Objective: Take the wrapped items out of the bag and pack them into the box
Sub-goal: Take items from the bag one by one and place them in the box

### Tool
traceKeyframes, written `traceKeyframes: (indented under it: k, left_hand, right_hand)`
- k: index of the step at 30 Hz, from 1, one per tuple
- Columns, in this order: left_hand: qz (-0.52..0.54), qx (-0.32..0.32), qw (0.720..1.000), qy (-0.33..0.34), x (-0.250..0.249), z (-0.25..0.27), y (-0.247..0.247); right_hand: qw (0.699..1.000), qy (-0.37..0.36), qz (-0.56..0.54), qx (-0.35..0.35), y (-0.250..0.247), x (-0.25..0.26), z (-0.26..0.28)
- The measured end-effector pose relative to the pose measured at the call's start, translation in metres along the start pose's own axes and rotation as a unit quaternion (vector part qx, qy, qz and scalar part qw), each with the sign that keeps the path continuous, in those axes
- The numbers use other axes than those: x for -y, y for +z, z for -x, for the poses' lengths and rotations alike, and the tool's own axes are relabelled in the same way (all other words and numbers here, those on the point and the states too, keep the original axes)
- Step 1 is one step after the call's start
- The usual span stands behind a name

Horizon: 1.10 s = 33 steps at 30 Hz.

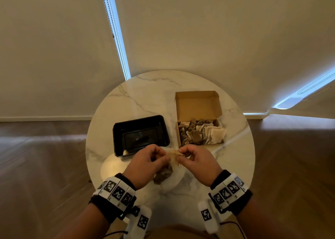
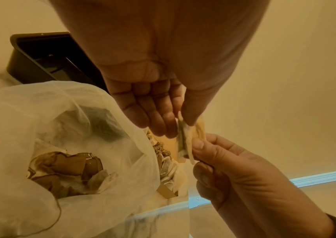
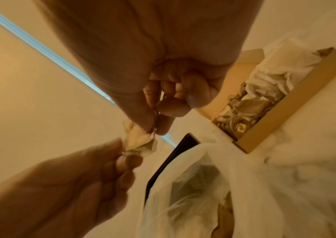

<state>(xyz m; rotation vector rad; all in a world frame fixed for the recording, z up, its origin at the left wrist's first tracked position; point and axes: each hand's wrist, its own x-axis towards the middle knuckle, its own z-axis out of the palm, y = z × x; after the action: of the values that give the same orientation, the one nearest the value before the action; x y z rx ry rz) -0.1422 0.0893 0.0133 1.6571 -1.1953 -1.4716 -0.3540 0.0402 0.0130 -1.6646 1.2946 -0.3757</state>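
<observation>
Both hands hold one small cream paper-wrapped item [image 1: 175,154] above the near part of the table. My left hand [image 1: 165,157] pinches its left end, my right hand [image 1: 179,158] its right end. The left wrist view shows the item [image 2: 187,141] edge-on between the left thumb and fingers [image 2: 163,119] and the right hand [image 2: 200,149]. Under the hands lies the translucent white bag [image 1: 172,179], with brown wrapped items [image 2: 67,167] still inside. The cardboard box [image 1: 198,104] sits at the right, lid open, holding several brown and white wrapped items [image 1: 199,132].
A black plastic tray [image 1: 137,120] stands left of the box, just beyond my left hand. Everything sits on a small round marble table [image 1: 145,97], with wooden floor around it and a wall behind. White wrapped pieces overhang the box's right edge [image 1: 218,133].
</observation>
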Motion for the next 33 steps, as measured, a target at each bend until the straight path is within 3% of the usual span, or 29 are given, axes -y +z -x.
traceKeyframes:
  k: [3, 7, 15, 25, 29, 33]
  left_hand:
    - [0.001, -0.013, 1.000, -0.020, 0.006, -0.001, -0.002]
    - [-0.003, -0.027, 0.999, -0.035, 0.019, 0.001, -0.005]
    - [-0.021, -0.047, 0.997, -0.056, 0.036, 0.012, -0.006]
    - [-0.046, -0.064, 0.995, -0.062, 0.036, 0.014, -0.008]
    - [-0.053, -0.066, 0.995, -0.059, 0.035, 0.012, -0.007]
    - [-0.121, -0.097, 0.987, -0.040, 0.041, 0.008, -0.009]
  right_hand:
    - [0.999, 0.030, 0.006, -0.021, -0.027, -0.019, -0.020]
    - [0.991, 0.078, 0.093, -0.052, -0.065, -0.059, -0.059]
    - [0.949, 0.129, 0.287, 0.028, -0.081, -0.109, -0.117]
    - [0.926, 0.086, 0.354, 0.102, -0.068, -0.110, -0.126]
    - [0.924, 0.082, 0.367, 0.061, -0.071, -0.098, -0.115]
    - [0.944, 0.021, 0.330, -0.013, -0.065, -0.070, -0.085]
